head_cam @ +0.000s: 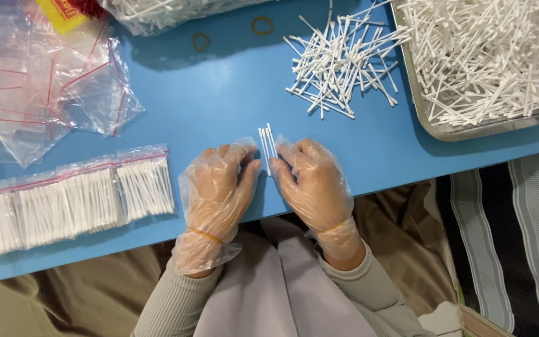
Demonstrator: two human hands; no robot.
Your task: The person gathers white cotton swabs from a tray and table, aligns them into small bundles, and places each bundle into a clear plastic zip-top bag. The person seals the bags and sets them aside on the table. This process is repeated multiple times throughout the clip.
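1. Between the two gloved hands, near the table's front edge, a small bunch of cotton swabs stands out from the fingers, tips pointing away from the person.
2. Left hand, in a loose clear plastic glove, has its fingers curled in toward the bunch; thumb and fingertips look pressed on the lower ends of the sticks, though the glove film blurs the exact contact.
3. Right hand, gloved the same way, closes in from the other side, fingers bent around the same lower ends. Both hands pinch the bunch together.
4. Handling, as I judge it: feather-light, thin stiff sticks with soft tips. They will roll and fan apart easily, and the slick glove gives poor friction, so hold them around the shafts, not the fluffy ends.
5. Further out on the blue table, a loose pile of swabs lies well clear ahead and to the right.
6. Beyond that, a metal tray heaped with swabs sits at the right edge.
7. To the left, filled zip bags of swabs lie in a row; empty zip bags are heaped behind them.
8. Two rubber bands rest at the far side. Nothing blocks the hands.
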